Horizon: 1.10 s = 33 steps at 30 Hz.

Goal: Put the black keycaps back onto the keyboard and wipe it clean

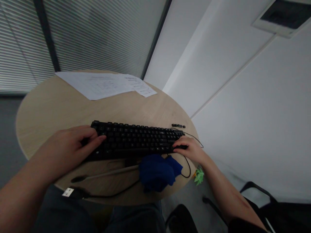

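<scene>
A black keyboard [138,139] lies across the near part of the round wooden table [121,111], with its keys facing up. My left hand [75,142] is closed around the keyboard's left end, thumb on top. At the opposite end, my right hand [189,148] grips the lower right corner between thumb and fingers. Just below the keyboard is a crumpled blue cloth [156,173]. A thin stick with a dark tip [109,173] runs left from the cloth, beside a black cable [107,196] ending in a USB plug [68,192]. Several loose black keycaps [178,126] sit beyond the keyboard's right end.
Printed paper sheets [102,84] lie at the table's far edge, near a window with blinds [97,35]. A white wall [243,113] rises at the right. A green leafy-looking item [199,176] shows by the table's right edge, and a black chair [284,213] stands at lower right.
</scene>
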Each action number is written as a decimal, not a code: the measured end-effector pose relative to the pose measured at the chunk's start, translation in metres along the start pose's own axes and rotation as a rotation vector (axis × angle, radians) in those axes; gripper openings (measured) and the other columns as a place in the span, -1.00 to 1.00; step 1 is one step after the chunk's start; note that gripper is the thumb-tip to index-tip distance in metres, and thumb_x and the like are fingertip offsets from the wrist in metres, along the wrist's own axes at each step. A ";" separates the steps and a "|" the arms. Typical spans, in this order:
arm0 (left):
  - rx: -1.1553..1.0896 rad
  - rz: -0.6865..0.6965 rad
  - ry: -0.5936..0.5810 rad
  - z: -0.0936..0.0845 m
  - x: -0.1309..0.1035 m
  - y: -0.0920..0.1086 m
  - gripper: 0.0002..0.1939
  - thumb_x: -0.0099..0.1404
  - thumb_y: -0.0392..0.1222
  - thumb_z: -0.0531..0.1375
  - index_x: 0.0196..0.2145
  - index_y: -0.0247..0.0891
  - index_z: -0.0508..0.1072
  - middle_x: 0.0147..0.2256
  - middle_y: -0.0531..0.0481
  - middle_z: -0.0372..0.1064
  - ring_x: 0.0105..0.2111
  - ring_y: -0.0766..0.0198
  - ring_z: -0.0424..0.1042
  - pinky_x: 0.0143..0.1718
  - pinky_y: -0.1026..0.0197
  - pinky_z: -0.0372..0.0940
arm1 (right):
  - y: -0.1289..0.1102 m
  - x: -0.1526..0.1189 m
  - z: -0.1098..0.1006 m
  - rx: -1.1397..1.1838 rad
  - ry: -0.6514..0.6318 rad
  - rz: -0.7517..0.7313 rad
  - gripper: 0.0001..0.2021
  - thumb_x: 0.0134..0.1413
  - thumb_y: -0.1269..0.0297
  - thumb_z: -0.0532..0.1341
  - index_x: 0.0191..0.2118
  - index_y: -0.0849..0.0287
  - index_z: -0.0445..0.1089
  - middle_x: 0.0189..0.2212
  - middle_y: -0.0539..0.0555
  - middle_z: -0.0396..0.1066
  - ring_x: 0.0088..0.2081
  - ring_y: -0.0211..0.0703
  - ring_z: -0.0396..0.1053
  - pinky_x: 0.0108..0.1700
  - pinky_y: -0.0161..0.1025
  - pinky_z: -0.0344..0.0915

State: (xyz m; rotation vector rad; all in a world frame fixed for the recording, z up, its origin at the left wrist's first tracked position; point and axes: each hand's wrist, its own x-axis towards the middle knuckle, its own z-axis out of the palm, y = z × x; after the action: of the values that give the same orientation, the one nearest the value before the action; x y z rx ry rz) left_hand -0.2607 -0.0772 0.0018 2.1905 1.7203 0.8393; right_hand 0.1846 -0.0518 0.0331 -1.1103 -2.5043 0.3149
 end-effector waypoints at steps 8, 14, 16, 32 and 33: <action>-0.025 0.007 0.015 -0.002 -0.001 0.003 -0.47 0.29 0.31 -0.04 -0.59 -0.12 0.33 -0.61 0.05 0.31 -0.55 0.20 0.33 -0.43 0.15 0.09 | 0.003 0.003 0.003 -0.021 -0.012 -0.051 -0.89 0.22 0.15 0.35 -0.20 -0.02 0.62 -0.22 0.07 0.63 -0.20 -0.09 0.55 -0.14 -0.15 0.46; -0.008 0.004 -0.002 0.001 -0.001 0.001 -0.47 0.31 0.29 -0.06 -0.57 -0.14 0.33 -0.59 0.03 0.31 -0.53 0.19 0.33 -0.41 0.15 0.10 | 0.005 0.006 -0.001 -0.011 -0.060 -0.103 -0.88 0.24 0.16 0.34 -0.20 -0.01 0.63 -0.22 0.07 0.64 -0.23 -0.11 0.56 -0.16 -0.16 0.46; -0.017 0.009 -0.005 0.001 -0.001 0.001 -0.47 0.31 0.29 -0.05 -0.56 -0.14 0.33 -0.59 0.03 0.31 -0.53 0.19 0.33 -0.41 0.15 0.10 | 0.006 0.006 -0.001 0.003 -0.059 -0.091 -0.88 0.23 0.15 0.34 -0.20 -0.01 0.64 -0.21 0.07 0.64 -0.23 -0.12 0.56 -0.17 -0.17 0.47; -0.028 0.014 -0.004 0.000 -0.002 0.000 -0.49 0.31 0.27 -0.03 -0.58 -0.13 0.31 -0.60 0.05 0.28 -0.54 0.21 0.30 -0.42 0.15 0.07 | 0.009 0.006 -0.003 0.092 -0.112 -0.005 -0.87 0.21 0.13 0.35 -0.22 -0.01 0.65 -0.20 0.06 0.65 -0.17 -0.10 0.60 -0.11 -0.18 0.53; -0.028 0.018 -0.005 0.000 -0.002 0.000 -0.49 0.31 0.28 -0.03 -0.59 -0.13 0.31 -0.60 0.05 0.29 -0.54 0.20 0.31 -0.42 0.15 0.08 | 0.008 0.007 -0.004 0.081 -0.120 -0.007 -0.86 0.22 0.14 0.34 -0.22 -0.01 0.65 -0.20 0.06 0.65 -0.17 -0.10 0.60 -0.10 -0.18 0.52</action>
State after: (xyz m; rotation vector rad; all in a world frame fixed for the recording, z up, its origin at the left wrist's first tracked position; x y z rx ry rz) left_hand -0.2608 -0.0790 0.0012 2.1915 1.6784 0.8567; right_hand 0.1871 -0.0412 0.0357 -1.0804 -2.5733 0.4905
